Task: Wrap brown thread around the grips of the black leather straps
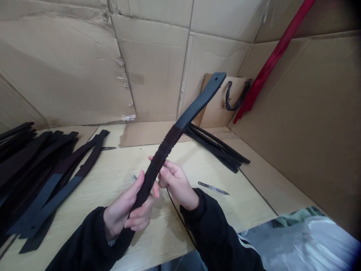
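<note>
Wrapped black strip (166, 148): L hand (125, 214) curled tight round near end, R hand (175, 182) pinching wraps (159, 159) w/ firm, even finger pressure.

One left hand (126, 214) and one right hand (176, 184) hold one wrapped black strip (169, 141), with a heap of black strips (36, 169) at 9 o'clock, one black bundle (217, 148) and one paper bag (222, 101) at 1 o'clock, and three metal blades (213, 187).
</note>
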{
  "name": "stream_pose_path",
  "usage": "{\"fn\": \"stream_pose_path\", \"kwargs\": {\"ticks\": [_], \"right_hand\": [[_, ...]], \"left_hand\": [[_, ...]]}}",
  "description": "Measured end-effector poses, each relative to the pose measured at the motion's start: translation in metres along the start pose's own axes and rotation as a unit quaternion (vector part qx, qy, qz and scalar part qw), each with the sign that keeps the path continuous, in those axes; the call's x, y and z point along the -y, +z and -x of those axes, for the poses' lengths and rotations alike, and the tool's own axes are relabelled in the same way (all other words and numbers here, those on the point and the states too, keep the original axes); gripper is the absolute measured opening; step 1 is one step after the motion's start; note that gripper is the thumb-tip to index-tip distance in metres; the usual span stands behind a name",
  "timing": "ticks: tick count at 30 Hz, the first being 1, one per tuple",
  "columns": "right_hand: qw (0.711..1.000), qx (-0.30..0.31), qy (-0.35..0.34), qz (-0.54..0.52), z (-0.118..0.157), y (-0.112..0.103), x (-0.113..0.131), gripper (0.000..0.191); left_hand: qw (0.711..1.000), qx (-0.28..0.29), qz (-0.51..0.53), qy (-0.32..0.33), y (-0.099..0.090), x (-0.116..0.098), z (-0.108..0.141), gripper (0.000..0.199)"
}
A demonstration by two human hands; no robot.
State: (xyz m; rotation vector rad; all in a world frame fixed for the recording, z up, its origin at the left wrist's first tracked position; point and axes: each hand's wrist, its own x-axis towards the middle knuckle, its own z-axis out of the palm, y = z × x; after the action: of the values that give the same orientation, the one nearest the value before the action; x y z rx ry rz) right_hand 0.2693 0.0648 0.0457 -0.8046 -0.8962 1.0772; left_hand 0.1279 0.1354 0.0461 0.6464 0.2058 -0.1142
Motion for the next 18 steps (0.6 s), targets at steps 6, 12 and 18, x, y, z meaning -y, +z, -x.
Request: {"fn": "stream_pose_path", "kwargs": {"ticks": [6,12,18], "right_hand": [[0.997,-0.003,0.016,-0.071,0.002,0.000,0.001,0.031],[0.962,-0.243,-0.110,0.063,-0.005,-0.008,0.001,0.025],[0.985,-0.156,-0.071,0.036,-0.003,-0.015,0.009,0.040]], "left_hand": [[0.991,-0.036,-0.127,-0.039,0.008,-0.004,0.000,0.059],[0.802,-0.250,-0.532,0.104,0.014,-0.010,-0.008,0.035],[0.727,-0.342,-0.576,0.154,0.009,-0.003,-0.007,0.042]]}}
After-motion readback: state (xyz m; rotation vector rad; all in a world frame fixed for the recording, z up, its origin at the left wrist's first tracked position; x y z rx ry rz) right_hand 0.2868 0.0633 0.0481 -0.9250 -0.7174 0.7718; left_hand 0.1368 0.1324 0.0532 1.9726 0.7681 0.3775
